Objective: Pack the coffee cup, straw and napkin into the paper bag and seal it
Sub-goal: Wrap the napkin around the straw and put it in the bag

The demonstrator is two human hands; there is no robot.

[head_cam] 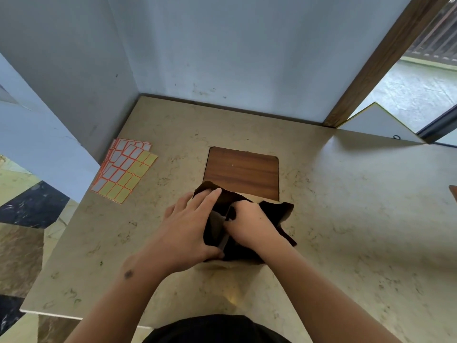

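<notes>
A dark brown paper bag [279, 214] stands on the beige stone counter [346, 219] just in front of me, its top crumpled. My left hand [188, 229] holds the bag's left side, fingers stretched over the rim and thumb low against its front. My right hand [249, 224] reaches into the bag's mouth from the right, fingertips hidden inside the opening. A pale strip shows between the two hands; I cannot tell what it is. The coffee cup, straw and napkin are not visible.
Sheets of orange-edged sticker labels [123, 169] lie at the counter's far left. A square wooden inset [242, 173] sits in the counter just behind the bag. Blue-grey walls close off the back and left; a wooden door frame [376, 63] rises at the right.
</notes>
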